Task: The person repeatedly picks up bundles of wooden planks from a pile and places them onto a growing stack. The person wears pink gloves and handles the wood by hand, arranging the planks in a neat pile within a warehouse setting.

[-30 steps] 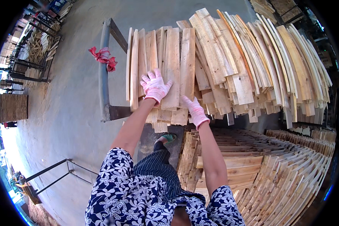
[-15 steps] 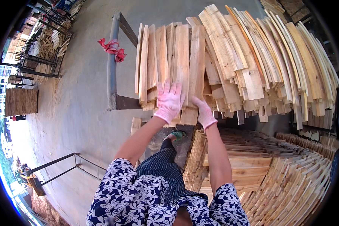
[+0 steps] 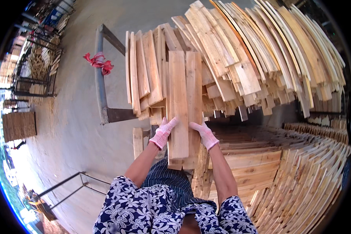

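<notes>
Grey workshop floor (image 3: 72, 132) beyond, a small bunch of planks (image 3: 178, 97) gripped in front of the person's body.
The undersides of these planks and most of the fingers are out of sight, so the exact number held cannot be told; the background at far left blurs into glare. A metal rack (image 3: 100, 87), with a red cloth (image 3: 99, 62) tied to its bar, carries many loose planks (image 3: 216, 43) that cover much of its frame. The left hand (image 3: 163, 132) and right hand (image 3: 205, 134), both in pinkish gloves, press the bunch from opposite sides, thumbs turned inward, forearms reaching forward. The bunch's far end overlaps the rack's load; its near end points at the waist.
</notes>
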### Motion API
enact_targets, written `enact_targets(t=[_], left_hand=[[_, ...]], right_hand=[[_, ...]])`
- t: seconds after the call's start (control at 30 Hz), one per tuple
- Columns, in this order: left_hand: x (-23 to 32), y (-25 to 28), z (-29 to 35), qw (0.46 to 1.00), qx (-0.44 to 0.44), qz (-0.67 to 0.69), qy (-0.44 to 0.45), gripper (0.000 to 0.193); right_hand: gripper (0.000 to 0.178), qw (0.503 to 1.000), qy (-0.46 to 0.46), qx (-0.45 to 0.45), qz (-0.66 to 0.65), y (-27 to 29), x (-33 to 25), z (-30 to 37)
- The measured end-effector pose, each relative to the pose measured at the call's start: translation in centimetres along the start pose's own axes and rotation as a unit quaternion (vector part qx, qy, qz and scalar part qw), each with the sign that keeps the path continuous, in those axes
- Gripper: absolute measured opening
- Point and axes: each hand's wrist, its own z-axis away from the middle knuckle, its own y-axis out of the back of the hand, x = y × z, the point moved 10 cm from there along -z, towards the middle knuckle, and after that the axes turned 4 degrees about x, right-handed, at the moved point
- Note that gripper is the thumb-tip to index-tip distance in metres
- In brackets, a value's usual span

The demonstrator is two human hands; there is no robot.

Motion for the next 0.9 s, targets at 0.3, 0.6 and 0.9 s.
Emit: enact_targets(t=[0.3, 0.6, 0.9], left_hand=[[-9.9, -6.9, 12.1, 0.992, -0.089, 0.057, 0.068, 0.07], [-21.3, -15.3, 21.7, 0.922, -0.344, -0.132, 0.116, 0.089], [-45.3, -27.1, 33.7, 0.764, -0.449, -0.435, 0.158, 0.084]], right_hand=[[0.095, 0.982, 0.025, 0.078, 0.168, 5.3, -0.4, 14.3], [0.102, 0.939, 0.12, 0.316, -0.063, 12.5, 11.3, 38.3], [0.084, 0.7, 0.183, 0.61, -0.322, 17.1, 34.5, 62.5]])
